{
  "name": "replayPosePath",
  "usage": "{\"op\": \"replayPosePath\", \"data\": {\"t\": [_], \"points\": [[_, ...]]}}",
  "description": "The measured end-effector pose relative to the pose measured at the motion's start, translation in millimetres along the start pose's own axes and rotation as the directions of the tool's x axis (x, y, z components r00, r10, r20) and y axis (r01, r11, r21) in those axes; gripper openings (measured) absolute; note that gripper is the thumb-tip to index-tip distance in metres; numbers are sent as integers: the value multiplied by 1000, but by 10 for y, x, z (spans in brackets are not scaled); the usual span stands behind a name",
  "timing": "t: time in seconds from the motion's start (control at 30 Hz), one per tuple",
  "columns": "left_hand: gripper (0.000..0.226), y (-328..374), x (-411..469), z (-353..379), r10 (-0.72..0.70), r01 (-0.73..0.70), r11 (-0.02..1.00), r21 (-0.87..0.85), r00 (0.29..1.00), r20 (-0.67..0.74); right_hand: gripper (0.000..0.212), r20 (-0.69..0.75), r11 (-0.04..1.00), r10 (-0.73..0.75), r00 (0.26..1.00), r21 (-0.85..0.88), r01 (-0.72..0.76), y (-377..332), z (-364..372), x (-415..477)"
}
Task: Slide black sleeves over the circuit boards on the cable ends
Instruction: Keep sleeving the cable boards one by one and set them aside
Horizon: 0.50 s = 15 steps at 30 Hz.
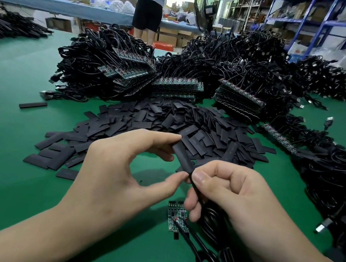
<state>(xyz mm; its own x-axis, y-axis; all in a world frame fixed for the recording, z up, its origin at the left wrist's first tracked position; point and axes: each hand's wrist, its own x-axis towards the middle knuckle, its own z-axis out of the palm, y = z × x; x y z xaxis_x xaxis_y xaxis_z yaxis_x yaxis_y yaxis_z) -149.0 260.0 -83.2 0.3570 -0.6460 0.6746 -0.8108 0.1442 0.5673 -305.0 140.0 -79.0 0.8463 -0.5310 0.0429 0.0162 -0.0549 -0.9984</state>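
Near the front edge of the bench, the left hand holds a black sleeve between its thumb and fingers. The right hand pinches a thin cable right where it goes into the low end of the sleeve. Two boards lie on the bench just under the hands. A pile of sleeves sits in the middle, with heaps of cables behind it.

A black sleeve tilts, lifted, just before the sleeve pile, a cable leaving its lower end; 2 bare circuit boards lie flat, nearer than that pile.
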Motion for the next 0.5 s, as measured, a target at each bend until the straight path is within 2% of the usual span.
{"op": "replayPosePath", "data": {"t": [0.2, 0.3, 0.37, 0.43, 0.5], "points": [[45, 0, 5, -12, -7, 7, 1000, -10, 1000, -2, 19, 11, 997, -62, 998, -39, 63, -35, 19, -12], [52, -17, 27, -29, -27, 29, 999, -34, 996, 82, 16, -50, 993, -56, 997, -104, 51, -83, -20, -17], [53, -48, 29, -69, -35, 31, 999, 22, 977, 212, 16, -157, 973, -103, 982, -219, 67, -173, -157, 8], [50, -89, 19, -103, -56, -11, 987, 163, 915, 399, 16, -271, 849, -246, 931, -523, 73, -306, -392, 44], [58, -135, -2, -107, -89, -69, 962, 266, 838, 538, 13, -362, 622, -403, 841, -782, -38, -443, -691, 73]]}}
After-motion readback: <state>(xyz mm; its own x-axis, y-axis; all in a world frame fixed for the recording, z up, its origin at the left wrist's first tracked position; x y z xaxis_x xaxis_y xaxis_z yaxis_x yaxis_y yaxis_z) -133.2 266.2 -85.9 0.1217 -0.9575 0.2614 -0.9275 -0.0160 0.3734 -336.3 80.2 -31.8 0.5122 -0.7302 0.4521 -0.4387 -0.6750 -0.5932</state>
